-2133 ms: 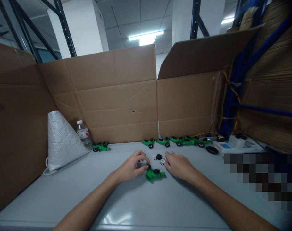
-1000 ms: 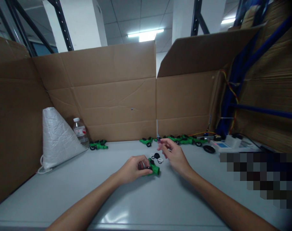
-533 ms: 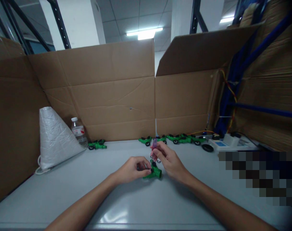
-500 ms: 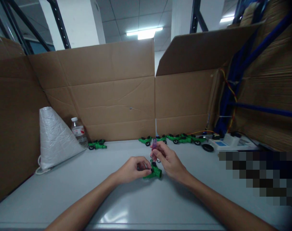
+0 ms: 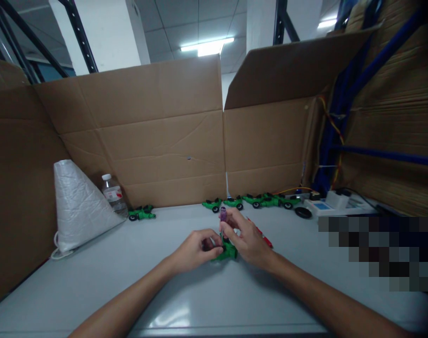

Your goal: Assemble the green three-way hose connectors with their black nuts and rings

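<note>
My left hand [image 5: 197, 249] is closed on a green toy car [image 5: 229, 252] at the middle of the table, its fingertips on the toy's left side and top. In my right hand [image 5: 247, 237] is a small screwdriver with a purple handle [image 5: 223, 214], pinched between thumb and fingers. The screwdriver stands upright, its thin shaft pointing down at the top of the toy. Fingers hide the exact spot where the tip meets it. Just behind my right hand lies a slim red tool [image 5: 265, 238], partly covered by that hand.
More green toy cars [image 5: 214, 204] line the back of the table, and one green toy car [image 5: 142, 213] sits at the left beside a water bottle [image 5: 114, 195] and a silvery bag [image 5: 83, 206]. A black ring [image 5: 303, 212] and a power strip [image 5: 347, 205] lie at the right. Cardboard walls [image 5: 164, 141] surround the table.
The screwdriver has come upright over the green toy, and my right hand has shifted slightly. The red tool now shows behind that hand. The camera has turned a little.
</note>
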